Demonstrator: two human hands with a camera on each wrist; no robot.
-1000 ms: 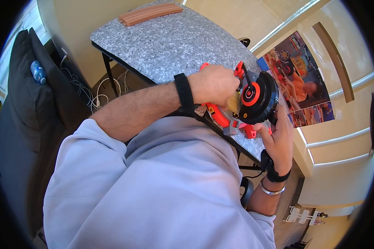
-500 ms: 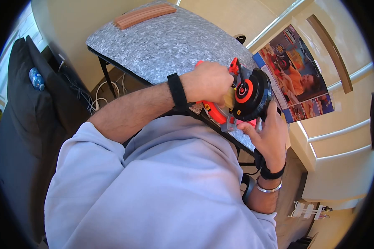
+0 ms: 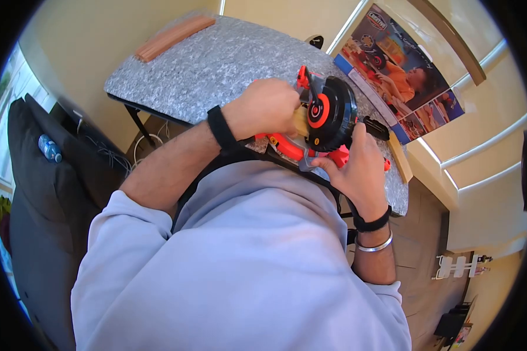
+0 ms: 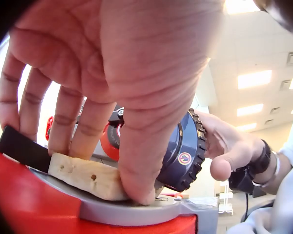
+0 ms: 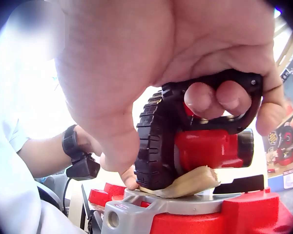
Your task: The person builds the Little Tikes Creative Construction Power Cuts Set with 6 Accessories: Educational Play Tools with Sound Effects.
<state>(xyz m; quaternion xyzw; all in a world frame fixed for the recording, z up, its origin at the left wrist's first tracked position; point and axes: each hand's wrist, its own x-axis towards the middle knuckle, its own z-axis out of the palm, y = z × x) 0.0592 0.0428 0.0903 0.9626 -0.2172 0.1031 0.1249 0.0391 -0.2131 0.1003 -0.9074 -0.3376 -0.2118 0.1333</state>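
A red, grey and black toy miter saw (image 3: 331, 114) stands on the table near its front edge. My left hand (image 3: 266, 105) pinches a pale wooden piece (image 4: 88, 178) on the saw's grey bed, thumb in front and fingers behind, by a black fence (image 4: 23, 147). Small holes show in the wood's side. My right hand (image 3: 360, 172) grips the saw's black handle (image 5: 241, 80), fingers curled through it and thumb beside the toothed black wheel (image 5: 151, 141). That wheel is down at the wood, whose split-looking end (image 5: 205, 178) sticks out past it.
Brown wooden strips (image 3: 175, 38) lie at the far left of the speckled grey table (image 3: 228, 55). A picture box (image 3: 401, 73) stands behind the saw to the right, close to a light wood strip (image 3: 399, 159). A dark sofa (image 3: 52, 205) with a bottle (image 3: 50, 148) is at left.
The head view has turned, so the table, box and saw sit further left in it. Both hands keep their hold on the wood and the handle.
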